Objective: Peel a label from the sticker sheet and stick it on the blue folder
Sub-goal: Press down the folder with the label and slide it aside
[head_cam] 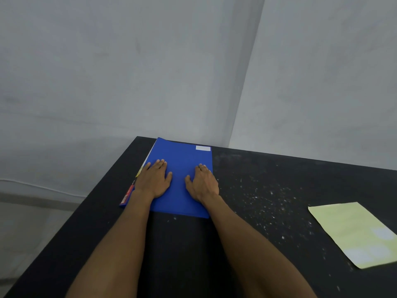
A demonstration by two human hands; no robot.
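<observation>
The blue folder (pixel 182 166) lies closed near the far left corner of the black table (pixel 268 190). A white label (pixel 203 148) is stuck at its far right corner. My left hand (pixel 154 179) rests flat, palm down, on the folder's left part. My right hand (pixel 203 183) rests flat on its right part, fingers lightly spread. Neither hand holds anything. The pale yellow sticker sheet (pixel 354 233) lies flat on the table far to the right, apart from both hands.
A red-and-white strip (pixel 126 196) and yellow paper edges (pixel 139 172) stick out from under the folder's left side. White specks dot the table top. Grey walls meet in a corner behind the table. The table's left edge runs close to the folder.
</observation>
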